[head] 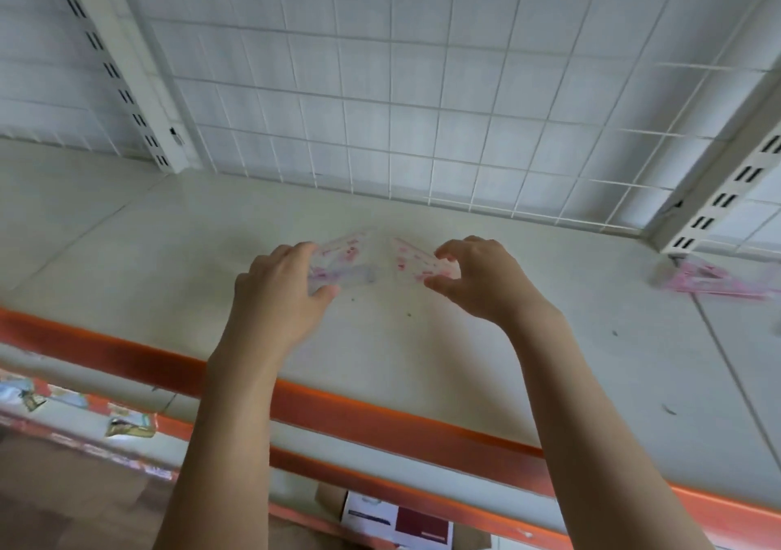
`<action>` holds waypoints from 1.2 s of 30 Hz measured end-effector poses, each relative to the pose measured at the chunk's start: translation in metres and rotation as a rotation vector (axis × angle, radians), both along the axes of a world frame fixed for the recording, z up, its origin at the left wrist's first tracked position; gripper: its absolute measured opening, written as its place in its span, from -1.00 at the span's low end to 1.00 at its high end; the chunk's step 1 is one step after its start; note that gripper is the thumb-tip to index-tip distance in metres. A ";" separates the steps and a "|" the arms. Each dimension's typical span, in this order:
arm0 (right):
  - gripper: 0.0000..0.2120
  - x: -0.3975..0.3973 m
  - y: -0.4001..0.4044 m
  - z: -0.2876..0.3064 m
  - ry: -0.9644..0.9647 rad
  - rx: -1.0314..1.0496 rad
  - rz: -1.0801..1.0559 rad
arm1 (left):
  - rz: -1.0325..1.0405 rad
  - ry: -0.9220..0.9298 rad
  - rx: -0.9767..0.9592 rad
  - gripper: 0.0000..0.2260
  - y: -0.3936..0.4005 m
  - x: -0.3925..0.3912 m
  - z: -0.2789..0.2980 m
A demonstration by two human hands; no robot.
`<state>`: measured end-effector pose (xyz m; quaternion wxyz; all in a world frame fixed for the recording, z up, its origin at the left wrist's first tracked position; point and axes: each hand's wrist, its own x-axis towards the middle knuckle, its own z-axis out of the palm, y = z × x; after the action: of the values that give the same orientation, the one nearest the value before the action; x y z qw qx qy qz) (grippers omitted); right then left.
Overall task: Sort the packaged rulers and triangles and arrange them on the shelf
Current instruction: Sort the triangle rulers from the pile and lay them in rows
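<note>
Shelf: the pale shelf board (422,359) with the orange front edge (380,418) is seen almost bare; only two spots on it are occupied by stock.
Wire grid: a white grid panel (380,84) is mounted behind the shelf, and nothing is hung on it.
Lower level: a box with a white and dark red label (397,524) is glimpsed below the shelf edge; whether more rulers are kept there cannot be told.
Placed pile: a pink packaged triangle set (714,281) is laid flat at the far right, near the slotted upright (718,203), well apart from the hands.
Left hand: the left hand (279,296) is clamped on a clear packaged triangle (342,260), thumb below and fingers above.
Right hand: the right hand (481,279) is closed in a pinch on a second clear packaged triangle (416,260).
Position of packs: both are held at mid-shelf, side by side; whether they rest on the board is blurred and cannot be told.
Progress: judged early, with one pile set down and two packs not yet released.
Remaining: these two are to be placed and aligned; no straight rulers are seen on the shelf yet.
</note>
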<state>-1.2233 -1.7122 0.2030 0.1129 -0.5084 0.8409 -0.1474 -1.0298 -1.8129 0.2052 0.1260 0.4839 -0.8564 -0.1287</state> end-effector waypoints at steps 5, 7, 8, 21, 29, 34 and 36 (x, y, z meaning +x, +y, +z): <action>-0.45 0.006 -0.031 0.006 -0.042 0.109 -0.180 | -0.017 -0.017 0.035 -0.46 -0.025 0.018 -0.002; -0.39 0.009 -0.038 0.008 -0.085 0.177 -0.225 | -0.027 -0.025 0.048 -0.44 -0.033 0.022 -0.003; -0.37 0.010 -0.041 0.008 -0.105 0.202 -0.244 | -0.030 -0.029 0.056 -0.43 -0.036 0.024 -0.003; -0.52 0.024 -0.048 0.014 -0.253 0.136 -0.314 | -0.094 0.014 0.168 -0.56 -0.058 0.036 -0.011; -0.93 0.026 -0.030 0.022 -0.438 -0.294 -0.319 | -0.081 0.008 0.228 -0.69 -0.063 0.029 -0.016; -0.89 0.023 -0.017 0.025 -0.542 -0.419 -0.307 | -0.078 0.031 0.312 -0.76 -0.064 0.027 -0.013; -0.88 0.022 -0.013 0.026 -0.567 -0.443 -0.294 | -0.078 0.033 0.275 -0.80 -0.059 0.025 -0.011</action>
<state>-1.2012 -1.7250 0.2293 0.2062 -0.3337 0.7879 -0.4747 -1.0044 -1.8723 0.1940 0.0675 0.4606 -0.8468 -0.2575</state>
